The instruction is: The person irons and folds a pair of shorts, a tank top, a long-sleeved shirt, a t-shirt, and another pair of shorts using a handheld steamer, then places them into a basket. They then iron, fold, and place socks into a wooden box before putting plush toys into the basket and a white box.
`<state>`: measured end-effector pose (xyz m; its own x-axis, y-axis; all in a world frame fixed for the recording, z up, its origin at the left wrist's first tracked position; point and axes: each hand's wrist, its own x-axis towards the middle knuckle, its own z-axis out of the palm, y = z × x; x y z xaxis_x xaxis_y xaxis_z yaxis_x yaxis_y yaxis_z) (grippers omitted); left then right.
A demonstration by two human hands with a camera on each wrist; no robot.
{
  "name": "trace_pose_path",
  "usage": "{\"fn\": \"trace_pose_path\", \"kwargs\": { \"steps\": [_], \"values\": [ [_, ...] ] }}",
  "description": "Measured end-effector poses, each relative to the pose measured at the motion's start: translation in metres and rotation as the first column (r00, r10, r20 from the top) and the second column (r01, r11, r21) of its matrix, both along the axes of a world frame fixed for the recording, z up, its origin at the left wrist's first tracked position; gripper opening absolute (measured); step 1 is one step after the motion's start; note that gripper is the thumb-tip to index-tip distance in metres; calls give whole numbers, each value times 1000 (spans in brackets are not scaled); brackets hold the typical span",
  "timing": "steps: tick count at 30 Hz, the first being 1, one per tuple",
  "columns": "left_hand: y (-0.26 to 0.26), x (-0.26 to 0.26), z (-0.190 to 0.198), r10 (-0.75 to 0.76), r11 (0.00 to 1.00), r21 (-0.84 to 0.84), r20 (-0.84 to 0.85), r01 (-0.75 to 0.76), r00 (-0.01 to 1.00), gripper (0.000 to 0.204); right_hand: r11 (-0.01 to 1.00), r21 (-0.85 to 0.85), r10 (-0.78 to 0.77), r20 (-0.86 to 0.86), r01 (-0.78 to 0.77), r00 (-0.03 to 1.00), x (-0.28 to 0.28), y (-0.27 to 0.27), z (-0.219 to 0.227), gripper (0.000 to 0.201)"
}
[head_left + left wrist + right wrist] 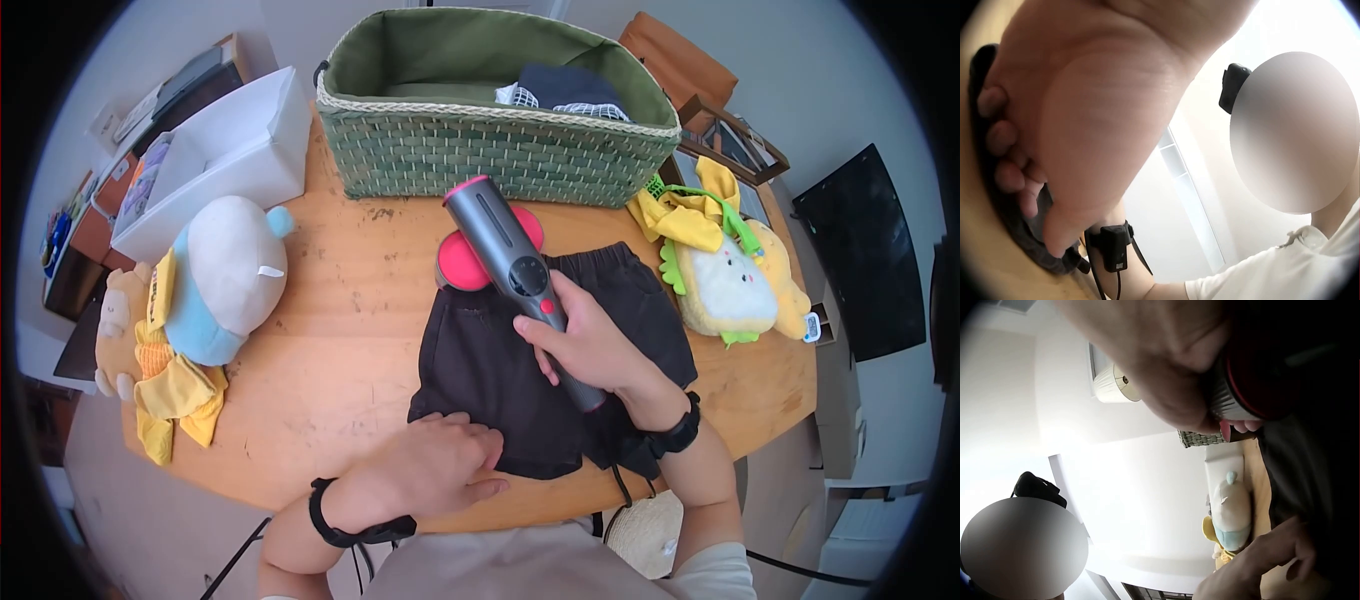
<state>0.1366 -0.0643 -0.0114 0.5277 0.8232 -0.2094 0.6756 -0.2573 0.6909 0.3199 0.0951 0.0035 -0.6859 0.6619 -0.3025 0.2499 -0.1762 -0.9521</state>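
Observation:
Black shorts lie on the wooden table, waistband toward the basket. My right hand grips a grey handheld device with a red button, held over the shorts; its pink-rimmed end points up and left. Beneath that end are two round red pieces by the waistband. My left hand rests on the lower left part of the shorts, fingers loosely bent, as the left wrist view also shows of the hand on the dark cloth.
A green woven basket holding dark and checked cloth stands at the back. To the left are a white bin, a blue and white plush and a tan plush. On the right lie a bread-shaped plush and yellow cloth.

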Motion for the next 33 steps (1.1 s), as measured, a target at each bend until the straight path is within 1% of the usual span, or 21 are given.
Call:
{"fn": "trace_pose_path", "kwargs": {
  "steps": [4, 6, 7, 9, 13, 14, 15, 16, 17, 18, 19, 20, 21, 22, 23, 24, 25, 27, 29, 31, 33],
  "values": [
    [8, -7, 4, -9, 999, -33, 53, 11, 999, 34, 1000, 19, -6, -8, 6, 1000, -11, 8, -9, 45],
    [16, -12, 18, -69, 953, -295, 28, 74, 997, 38, 1000, -5, -19, -3, 19, 1000, -14, 9, -3, 45],
    [16, -19, 18, -70, 952, -295, 26, 75, 997, 38, 999, -30, -31, 5, 31, 1000, -14, 7, 0, 45],
    [13, -44, 15, -70, 876, -455, 208, 160, 976, 38, 999, -16, -27, 7, 28, 1000, -6, 3, 6, 45],
    [19, -74, 22, 18, 884, -461, 191, 73, 981, 44, 999, -3, 32, 22, -32, 999, 27, -14, 25, 43],
    [19, -76, 24, 144, 907, -410, 97, -92, 985, 41, 999, -12, 45, 33, -45, 998, 36, -20, 32, 43],
    [18, -77, 24, 275, 903, -347, 9, -255, 961, 39, 999, -23, 47, 71, -45, 996, 46, -27, 38, 44],
    [18, -76, 21, 286, 895, -361, 16, -261, 958, 39, 999, -33, 46, 108, -43, 993, 56, -35, 42, 45],
    [20, -73, 19, 323, 887, -324, -79, -330, 943, 36, 998, -46, 55, 116, -50, 992, 66, -42, 47, 45],
    [21, -71, 17, 356, 877, -276, -174, -393, 918, 33, 996, -73, 73, 210, -59, 975, 74, -48, 51, 46],
    [21, -70, 18, 357, 874, -284, -174, -394, 918, 33, 993, -100, 91, 300, -64, 949, 84, -53, 51, 47],
    [22, -68, 19, 370, 866, -263, -233, -425, 899, 30, 992, -108, 94, 302, -64, 949, 94, -57, 45, 47],
    [22, -67, 19, 380, 860, -240, -290, -451, 879, 28, 988, -44, 152, 281, -145, 948, 105, -61, 35, 49],
    [21, -67, 16, 373, 860, -248, -290, -446, 881, 28, 975, 24, 209, 263, -223, 942, 115, -65, 29, 50],
    [18, -68, 13, 400, 862, -209, -280, -463, 873, 28, 970, -146, 230, 286, -195, 930, 123, -68, 32, 52],
    [17, -68, 12, 428, 861, -169, -269, -480, 863, 30, 970, -151, 227, 286, -191, 931, 130, -71, 31, 52],
    [19, -67, 13, 424, 862, -172, -271, -477, 864, 30, 968, -160, 233, 272, -195, 934, 136, -72, 29, 53],
    [22, -65, 20, 405, 831, -250, -341, -497, 848, 23, 965, -173, 238, 256, -198, 937, 140, -72, 29, 55],
    [22, -64, 22, 397, 830, -255, -353, -496, 847, 23, 953, -276, 195, 229, -129, 954, 141, -71, 35, 50],
    [23, -66, 21, 392, 831, -255, -363, -495, 845, 23, 956, -257, 206, 233, -144, 950, 137, -70, 35, 51],
    [22, -73, 17, 350, 869, -241, -318, -432, 881, 28, 957, -237, 223, 238, -166, 945, 132, -67, 33, 53]
  ]
}}
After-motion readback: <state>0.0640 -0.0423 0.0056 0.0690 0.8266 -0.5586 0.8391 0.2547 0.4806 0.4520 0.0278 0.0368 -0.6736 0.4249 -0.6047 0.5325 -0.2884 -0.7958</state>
